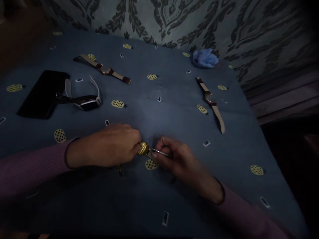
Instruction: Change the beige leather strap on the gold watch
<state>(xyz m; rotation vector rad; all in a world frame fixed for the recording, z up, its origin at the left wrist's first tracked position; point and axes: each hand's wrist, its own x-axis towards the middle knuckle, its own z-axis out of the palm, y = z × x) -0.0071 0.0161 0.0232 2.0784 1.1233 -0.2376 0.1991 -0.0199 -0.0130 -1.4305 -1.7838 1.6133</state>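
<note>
Near the middle of the table, my left hand (107, 146) is closed on a gold-coloured wristwatch (144, 149), whose case shows beyond the fingertips. A buckle-like end hangs below the hand, and most of the strap is hidden by the fingers. My right hand (176, 156) pinches a thin silver tool (160, 152) between thumb and fingers. The tool's tip points left and sits close to the edge of the watch case; whether it touches I cannot tell.
On the patterned tablecloth (159, 199), a smartphone (45, 94) and a smartwatch (90, 105) lie left. Two strapped watches rest farther off, one watch (105, 69) back left, one watch (208, 97) right. A crumpled blue cloth (205, 58) is by the wall (169, 20).
</note>
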